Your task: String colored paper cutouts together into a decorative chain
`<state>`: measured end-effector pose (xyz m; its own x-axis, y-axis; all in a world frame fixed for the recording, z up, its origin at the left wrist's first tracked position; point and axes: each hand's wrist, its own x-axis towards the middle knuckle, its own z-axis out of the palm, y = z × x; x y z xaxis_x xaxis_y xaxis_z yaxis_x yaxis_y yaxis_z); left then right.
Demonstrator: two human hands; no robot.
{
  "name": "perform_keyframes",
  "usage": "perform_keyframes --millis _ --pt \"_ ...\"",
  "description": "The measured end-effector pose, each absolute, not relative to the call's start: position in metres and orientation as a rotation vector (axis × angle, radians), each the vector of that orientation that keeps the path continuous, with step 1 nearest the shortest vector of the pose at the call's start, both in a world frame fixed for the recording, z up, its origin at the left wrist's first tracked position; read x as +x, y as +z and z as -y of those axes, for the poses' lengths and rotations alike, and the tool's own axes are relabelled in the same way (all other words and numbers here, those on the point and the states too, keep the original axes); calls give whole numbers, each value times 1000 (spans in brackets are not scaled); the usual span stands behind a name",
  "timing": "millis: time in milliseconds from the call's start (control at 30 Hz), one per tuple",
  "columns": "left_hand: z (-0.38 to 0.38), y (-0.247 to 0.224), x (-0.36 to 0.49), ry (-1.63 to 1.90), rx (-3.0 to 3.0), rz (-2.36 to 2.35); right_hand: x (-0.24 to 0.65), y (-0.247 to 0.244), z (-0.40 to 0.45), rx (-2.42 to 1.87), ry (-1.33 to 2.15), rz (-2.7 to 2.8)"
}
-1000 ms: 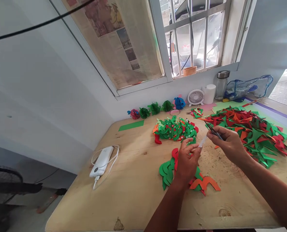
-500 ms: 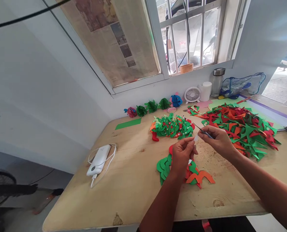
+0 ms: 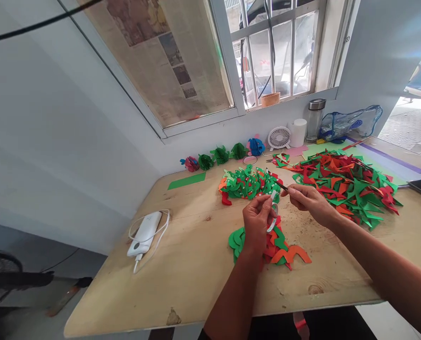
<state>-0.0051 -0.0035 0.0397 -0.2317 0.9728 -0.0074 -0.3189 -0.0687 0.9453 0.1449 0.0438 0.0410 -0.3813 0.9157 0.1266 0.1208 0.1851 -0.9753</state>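
My left hand point(image 3: 257, 219) is closed around a roll of white tape point(image 3: 272, 223), pinching it so that a short white end sticks up above the fingertips. Just right of it, my right hand point(image 3: 308, 199) grips dark, thin-tipped tweezers point(image 3: 282, 186), pointing left over the table. A gap shows between the tips and the tape end. Under my left hand lie green cut-paper shapes point(image 3: 236, 241) and orange ones point(image 3: 295, 255), partly hidden by it. Beyond the hands is a heap of green paper pieces point(image 3: 248, 183) with small white patches.
A large pile of red and green paper scraps point(image 3: 352, 186) covers the right side. A power bank point(image 3: 146, 233) with its cable lies at left. Along the wall stand paper ornaments point(image 3: 220, 154), a small fan point(image 3: 279, 138) and a glass bottle point(image 3: 315, 120).
My left hand has moved slightly left, bringing the tape roll into plainer view. The tweezers have come away from the white tape end, and my right hand has shifted a little left.
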Motion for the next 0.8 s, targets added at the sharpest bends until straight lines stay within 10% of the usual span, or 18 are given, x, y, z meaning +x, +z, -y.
perform_keyframes --millis 800 --pt "-3 33 -9 1673 788 -1201 137 39 -39 -1048 1027 1923"
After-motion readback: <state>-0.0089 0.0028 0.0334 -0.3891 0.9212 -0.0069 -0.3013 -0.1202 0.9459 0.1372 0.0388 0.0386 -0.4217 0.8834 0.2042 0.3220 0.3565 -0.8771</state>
